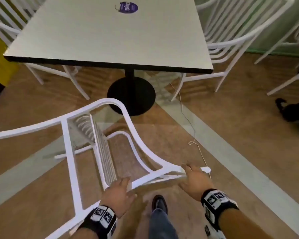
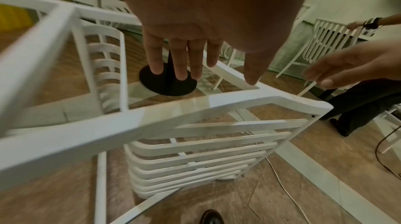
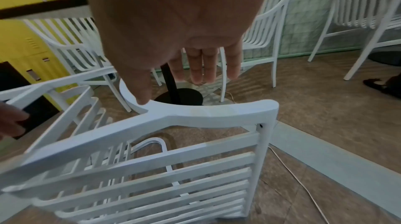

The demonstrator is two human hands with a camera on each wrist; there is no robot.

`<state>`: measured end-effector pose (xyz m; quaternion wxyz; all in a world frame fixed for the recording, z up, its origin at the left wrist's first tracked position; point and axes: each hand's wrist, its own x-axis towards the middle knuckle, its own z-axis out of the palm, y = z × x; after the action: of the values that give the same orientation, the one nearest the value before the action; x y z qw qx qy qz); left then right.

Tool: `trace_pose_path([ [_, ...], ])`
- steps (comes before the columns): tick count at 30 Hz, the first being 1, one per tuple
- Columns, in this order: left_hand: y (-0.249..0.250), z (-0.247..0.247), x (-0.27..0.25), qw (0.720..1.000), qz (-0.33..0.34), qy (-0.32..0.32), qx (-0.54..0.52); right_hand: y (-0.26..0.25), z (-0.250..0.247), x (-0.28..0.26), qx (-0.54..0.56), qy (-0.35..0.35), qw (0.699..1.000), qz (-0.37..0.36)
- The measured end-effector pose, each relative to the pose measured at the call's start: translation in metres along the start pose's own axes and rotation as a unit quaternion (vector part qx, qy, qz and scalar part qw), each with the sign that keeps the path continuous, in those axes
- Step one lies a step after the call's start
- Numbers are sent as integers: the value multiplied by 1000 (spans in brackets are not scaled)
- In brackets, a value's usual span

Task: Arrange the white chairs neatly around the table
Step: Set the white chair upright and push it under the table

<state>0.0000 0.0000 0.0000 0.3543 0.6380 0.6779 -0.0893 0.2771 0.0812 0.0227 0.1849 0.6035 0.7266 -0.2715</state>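
A white slatted chair [image 1: 155, 178] stands on the floor right in front of me, turned at an angle to the grey table [image 1: 110, 37]. Both hands hover at the chair's top back rail. My left hand [image 1: 118, 188] is at the rail's left end, its fingers straight [image 2: 195, 66] above the rail [image 2: 195, 111]. My right hand [image 1: 194, 175] is at the rail's right corner, fingers likewise straight [image 3: 195, 69], with the thumb tip at the rail [image 3: 206, 112]. Neither hand wraps the rail.
The table's black pedestal base [image 1: 131, 95] is just beyond the chair. White chairs stand at the table's left [image 1: 0, 25] and right [image 1: 217, 54]. A thin cable [image 1: 193, 135] lies on the floor. A person in black trousers [image 2: 358, 104] stands to the right.
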Motion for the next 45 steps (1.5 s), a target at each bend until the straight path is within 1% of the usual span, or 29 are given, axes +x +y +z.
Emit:
trace_pose_path([
  [2,12,9,32,1000,-3,4,-10,11,7,28,1,3,1000,-7],
  [3,19,12,46,1000,-5,-4,-4,15,11,42,-13,-3,1000,-16],
  [6,40,25,82,999,-17,-39,-10,22,23,78,-11,-54,998,-28],
  [9,49,40,111,997,-25,-71,19,24,34,104,-18,-108,993,-37],
  [13,54,48,130,992,-38,-106,52,26,40,121,-39,-148,987,-40],
  [17,56,43,124,990,-62,-107,63,21,31,117,-26,-163,986,-39],
  [20,56,34,108,992,-58,-82,71,12,19,99,-40,-147,987,-53],
  [24,56,12,78,994,-55,-69,71,-4,-5,64,-78,-115,988,-68],
  [28,53,-10,39,996,-41,-42,73,-29,-37,18,-112,-74,987,-86],
  [35,41,-34,-34,999,-26,29,26,-88,-94,-73,-174,-10,977,-120],
  [39,21,-45,-68,998,-7,67,-3,-128,-106,-118,-196,0,973,-123],
  [41,7,-49,-83,997,0,81,-3,-151,-106,-139,-196,0,972,-129],
  [45,-22,-50,-109,993,15,111,-41,-192,-99,-172,-206,-7,971,-123],
])
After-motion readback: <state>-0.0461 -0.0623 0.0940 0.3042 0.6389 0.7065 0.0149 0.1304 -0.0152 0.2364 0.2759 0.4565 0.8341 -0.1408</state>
